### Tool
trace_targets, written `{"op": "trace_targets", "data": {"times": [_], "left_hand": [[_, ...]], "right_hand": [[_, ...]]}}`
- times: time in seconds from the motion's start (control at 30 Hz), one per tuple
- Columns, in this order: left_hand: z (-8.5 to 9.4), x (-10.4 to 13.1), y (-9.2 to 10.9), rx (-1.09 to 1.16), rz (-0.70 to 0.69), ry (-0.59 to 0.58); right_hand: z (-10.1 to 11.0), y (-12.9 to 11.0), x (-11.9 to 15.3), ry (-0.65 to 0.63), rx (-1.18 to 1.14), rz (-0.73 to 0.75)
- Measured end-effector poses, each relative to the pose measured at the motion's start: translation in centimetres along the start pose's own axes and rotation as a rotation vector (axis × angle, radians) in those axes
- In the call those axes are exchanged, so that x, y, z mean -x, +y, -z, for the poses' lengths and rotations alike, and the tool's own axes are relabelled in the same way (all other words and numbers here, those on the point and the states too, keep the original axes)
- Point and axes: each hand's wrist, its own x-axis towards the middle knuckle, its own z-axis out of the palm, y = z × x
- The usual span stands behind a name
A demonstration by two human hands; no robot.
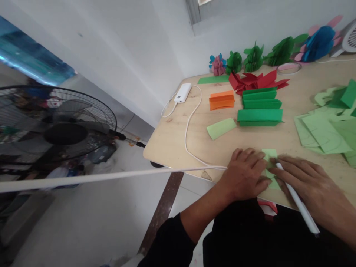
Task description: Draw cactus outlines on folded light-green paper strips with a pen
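A small light green paper strip (269, 153) lies on the wooden table near its front edge. My left hand (246, 174) rests flat on the strip's left side, fingers stretched out. In my right hand (308, 181) is a white pen (299, 204), its tip end down between the fingers at the strip's right edge. Part of the strip is hidden under both hands. Beyond them lie a folded light green paper (221, 128) and folded green papers (260, 117).
Orange folded paper (221, 101), red paper pieces (256, 82) and a tape roll (289, 68) lie farther back. Light green sheets (322, 133) are stacked right. A power bank (183, 92) trails a white cable. Paper figures (254, 57) line the wall; a fan (66, 129) stands left.
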Motion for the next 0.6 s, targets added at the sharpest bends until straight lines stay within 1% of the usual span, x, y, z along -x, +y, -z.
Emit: {"op": "trace_targets", "data": {"times": [0.17, 0.4, 0.6], "left_hand": [[0.11, -0.01, 0.08, -0.011, -0.002, -0.009], [0.23, -0.09, 0.15, 0.003, 0.009, -0.018], [0.36, -0.11, 0.19, 0.008, 0.015, -0.032]], "right_hand": [[-0.02, 0.11, -0.07, 0.007, -0.01, 0.001], [-0.22, -0.01, 0.35, -0.017, -0.031, -0.043], [0.01, 0.05, 0.18, -0.031, 0.013, -0.015]]}}
